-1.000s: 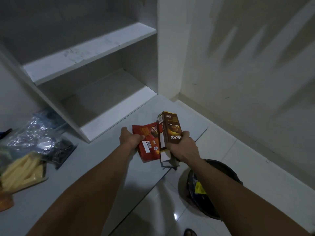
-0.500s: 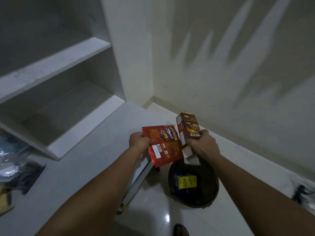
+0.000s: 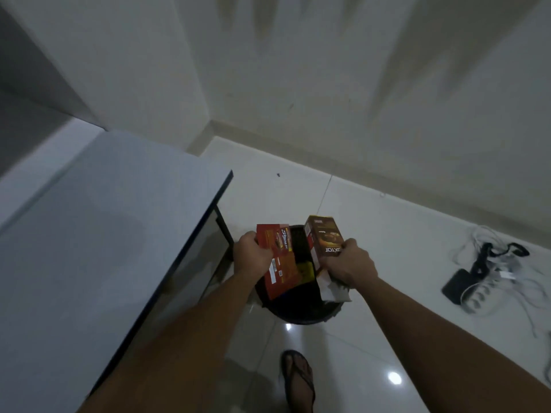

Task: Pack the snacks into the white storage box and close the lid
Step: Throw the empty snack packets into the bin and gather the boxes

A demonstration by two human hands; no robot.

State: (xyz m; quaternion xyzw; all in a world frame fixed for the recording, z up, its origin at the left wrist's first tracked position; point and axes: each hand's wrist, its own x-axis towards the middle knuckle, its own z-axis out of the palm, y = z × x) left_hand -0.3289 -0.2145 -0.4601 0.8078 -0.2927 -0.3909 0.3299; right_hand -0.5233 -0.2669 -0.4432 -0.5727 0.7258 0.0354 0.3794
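My left hand (image 3: 252,253) grips a flat red snack box (image 3: 278,260) by its left edge. My right hand (image 3: 348,262) grips a brown snack box (image 3: 323,239) with its white open end (image 3: 331,289) pointing down. Both boxes hang over a round black bin (image 3: 301,312) on the floor, which holds something yellow (image 3: 304,269). The white storage box is not in view.
A grey-white table (image 3: 104,234) with a dark edge stands to the left, its corner close to the bin. A power strip with cables and a black device (image 3: 480,278) lies on the tiled floor at right. My sandalled foot (image 3: 298,380) is below the bin. Walls meet behind.
Both hands have carried the two boxes off the table and rightward, over the black bin. The view has swung right, so the shelves and bags have left the frame.
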